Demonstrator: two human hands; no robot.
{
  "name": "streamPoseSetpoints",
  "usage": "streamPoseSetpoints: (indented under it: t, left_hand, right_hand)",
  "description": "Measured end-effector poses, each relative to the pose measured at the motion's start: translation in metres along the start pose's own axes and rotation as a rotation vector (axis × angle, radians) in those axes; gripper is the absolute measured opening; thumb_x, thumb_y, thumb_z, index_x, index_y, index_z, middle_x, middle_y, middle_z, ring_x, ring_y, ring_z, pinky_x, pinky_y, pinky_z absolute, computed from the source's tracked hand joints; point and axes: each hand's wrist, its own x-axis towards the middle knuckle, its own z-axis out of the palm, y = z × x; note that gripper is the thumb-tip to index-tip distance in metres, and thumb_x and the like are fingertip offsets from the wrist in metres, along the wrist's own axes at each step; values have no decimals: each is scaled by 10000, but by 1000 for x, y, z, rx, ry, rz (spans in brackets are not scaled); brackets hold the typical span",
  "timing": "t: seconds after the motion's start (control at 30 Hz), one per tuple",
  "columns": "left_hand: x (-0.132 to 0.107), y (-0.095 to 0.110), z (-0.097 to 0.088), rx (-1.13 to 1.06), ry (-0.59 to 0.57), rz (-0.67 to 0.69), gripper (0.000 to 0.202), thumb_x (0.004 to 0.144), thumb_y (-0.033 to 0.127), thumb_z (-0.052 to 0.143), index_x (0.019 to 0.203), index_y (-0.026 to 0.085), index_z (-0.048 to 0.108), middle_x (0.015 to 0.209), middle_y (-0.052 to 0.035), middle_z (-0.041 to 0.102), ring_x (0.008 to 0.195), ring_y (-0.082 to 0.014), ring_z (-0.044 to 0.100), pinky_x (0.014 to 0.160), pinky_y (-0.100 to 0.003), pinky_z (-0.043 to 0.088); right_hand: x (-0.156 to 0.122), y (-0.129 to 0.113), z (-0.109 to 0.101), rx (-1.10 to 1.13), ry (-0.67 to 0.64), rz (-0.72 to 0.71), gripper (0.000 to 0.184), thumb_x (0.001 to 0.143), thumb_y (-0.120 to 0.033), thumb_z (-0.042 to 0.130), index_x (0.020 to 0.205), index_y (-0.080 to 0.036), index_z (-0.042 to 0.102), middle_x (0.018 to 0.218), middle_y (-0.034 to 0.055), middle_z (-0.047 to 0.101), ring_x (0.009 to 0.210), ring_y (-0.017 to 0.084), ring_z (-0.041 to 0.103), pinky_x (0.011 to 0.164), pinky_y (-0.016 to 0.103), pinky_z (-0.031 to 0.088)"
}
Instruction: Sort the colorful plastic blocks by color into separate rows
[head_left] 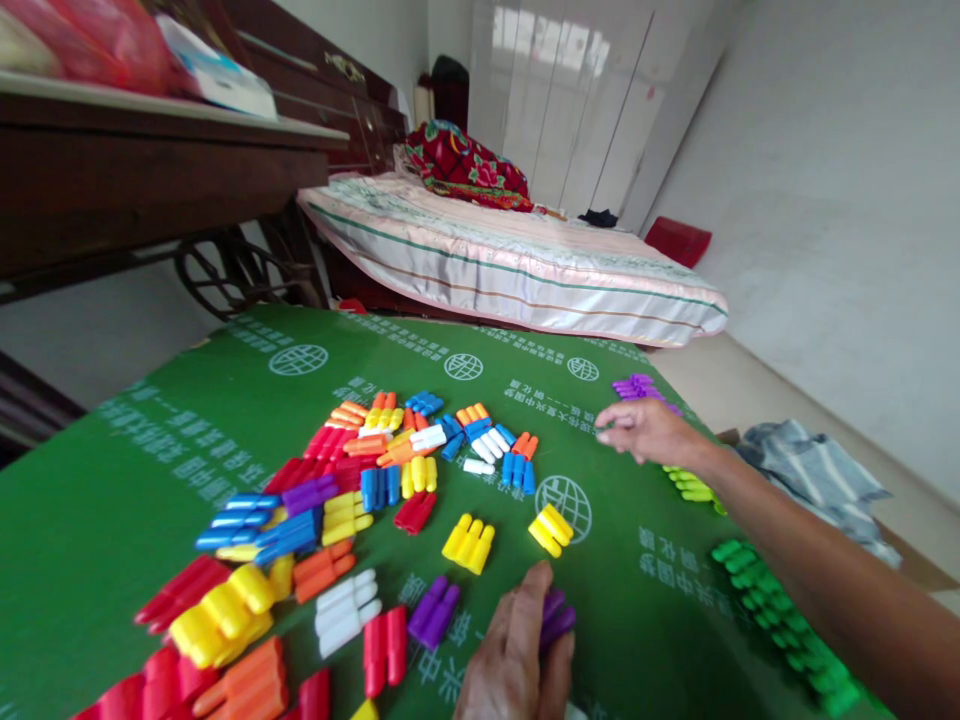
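Observation:
My left hand (506,650), low in the middle, has its fingers and thumb around a purple bullet-shaped plastic block (556,618), partly hidden by the fingers. My right hand (637,430) hovers over the right side of the green board, fingertips slightly apart and nothing visible between them. Just beyond it lies a group of purple blocks (636,386). Light-green blocks (690,486) are partly covered by my right forearm. Closest to my left hand are another purple block (434,612) and two yellow blocks, one left (469,543) and one right (551,529).
Mixed red, blue, orange, white and yellow blocks (381,487) spread over the left of the green board (615,620). A row of dark-green blocks (787,625) lines the right edge. Beyond stand a bed (517,265) and a wooden table (150,170); a striped cloth (814,480) lies right.

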Motion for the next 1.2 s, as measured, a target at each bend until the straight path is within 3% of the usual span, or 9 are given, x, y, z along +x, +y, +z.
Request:
streamPoseSetpoints:
  t: [0.07, 0.13, 0.33, 0.6, 0.73, 0.83, 0.93, 1.0, 1.2]
  left_hand:
    - [1, 3, -2, -23, 21, -96, 452, 898, 223, 471, 1343, 207, 391, 1149, -87, 672, 995, -165, 677, 867, -259, 564]
    - [2, 6, -4, -57, 31, -172, 469, 907, 259, 472, 1361, 203, 366, 1188, -106, 659, 1001, -181, 678, 868, -296, 570]
    - [5, 7, -10, -124, 49, -231, 481, 922, 284, 461, 1382, 227, 336, 1264, -122, 616, 1144, -212, 608, 930, -373, 543]
    - [6, 13, -14, -127, 26, -235, 512, 917, 276, 456, 1412, 208, 346, 1355, -138, 544, 1228, -244, 542, 984, -388, 499]
    - [6, 12, -14, -95, 33, -201, 616, 882, 253, 510, 1447, 198, 271, 1394, -168, 495, 1144, -255, 605, 931, -405, 542]
    - [4, 7, -13, -8, 51, -176, 635, 853, 240, 548, 1436, 214, 299, 1379, -164, 511, 1015, -244, 668, 838, -394, 595]
    - [1, 2, -12, 34, 67, -160, 626, 834, 245, 579, 1416, 231, 349, 1358, -149, 535, 967, -235, 684, 785, -362, 616]
    - [0, 0, -10, 55, 64, -165, 625, 839, 242, 565, 1420, 230, 336, 1364, -148, 529, 970, -236, 683, 788, -365, 616]
    - [0, 2, -3, 70, 52, -148, 597, 866, 189, 475, 1433, 211, 289, 1395, -134, 504, 1146, -257, 602, 927, -419, 557]
  right_hand:
    - [-35, -19, 24, 227, -353, -227, 343, 786, -413, 661, 1032, -176, 693, 651, -14, 637, 473, 79, 506, 455, 203, 428]
    - [-66, -34, 48, 344, -497, -266, 284, 770, -381, 681, 958, -169, 702, 582, -40, 576, 468, 70, 469, 432, 185, 381]
    - [-100, -48, 97, 688, -505, -65, 373, 789, -482, 650, 992, -170, 675, 680, -7, 633, 430, 70, 517, 377, 183, 356]
    - [-107, -48, 115, 1050, -527, -134, 436, 666, -463, 781, 930, -131, 679, 688, 19, 669, 488, 94, 590, 441, 183, 410]
    - [-87, -41, 82, 755, -404, -201, 425, 742, -482, 706, 1007, -151, 674, 745, 33, 692, 483, 91, 564, 457, 210, 421]
    - [-41, -22, 29, 236, -91, -312, 318, 815, -407, 637, 1038, -184, 679, 777, 26, 694, 592, 120, 590, 576, 252, 470]
    - [19, 3, -24, -414, 144, -216, 274, 816, -289, 628, 1074, -210, 679, 816, 38, 708, 726, 163, 628, 684, 265, 465]
    - [52, 16, -47, -741, 128, -83, 284, 806, -251, 623, 1081, -209, 683, 912, 70, 717, 858, 204, 643, 725, 264, 452]
    - [96, 30, -54, -811, 55, -3, 195, 698, -53, 647, 842, -153, 732, 913, 114, 719, 918, 240, 653, 746, 264, 447]
